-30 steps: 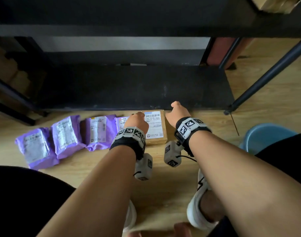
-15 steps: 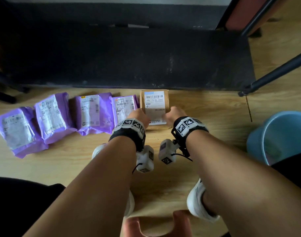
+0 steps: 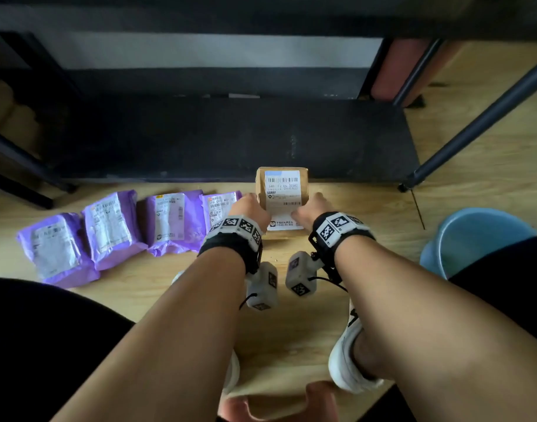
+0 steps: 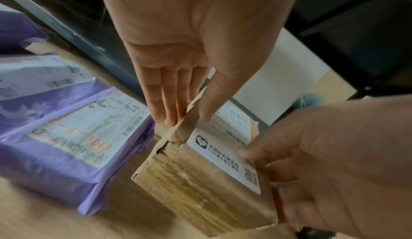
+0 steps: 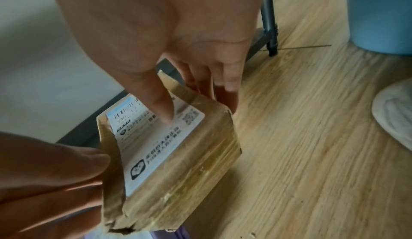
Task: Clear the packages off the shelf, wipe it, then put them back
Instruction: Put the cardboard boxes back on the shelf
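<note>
A brown cardboard box (image 3: pixel 282 190) with a white shipping label is held between my two hands just in front of the black bottom shelf board (image 3: pixel 200 138). My left hand (image 3: pixel 255 208) grips its left side, thumb on top and fingers (image 4: pixel 156 101) down the side. My right hand (image 3: pixel 306 210) grips the right side, thumb on the label. The box (image 5: pixel 178 163) is tilted and looks raised off the floor. Several purple mailer bags (image 3: pixel 111 226) lie in a row on the wooden floor to the left, the nearest (image 4: pixel 73 137) right beside the box (image 4: pixel 200 181).
A blue bucket (image 3: pixel 474 239) stands on the floor at the right. A slanted dark shelf leg (image 3: pixel 474 123) comes down at the right, and an upper shelf overhangs the top. My white shoes (image 3: pixel 349 360) and a pink stool (image 3: pixel 279 403) are below my arms.
Both hands have taken hold of the box's sides. It has come up from the floor and moved a little toward the shelf; its far edge now overlaps the shelf's front edge.
</note>
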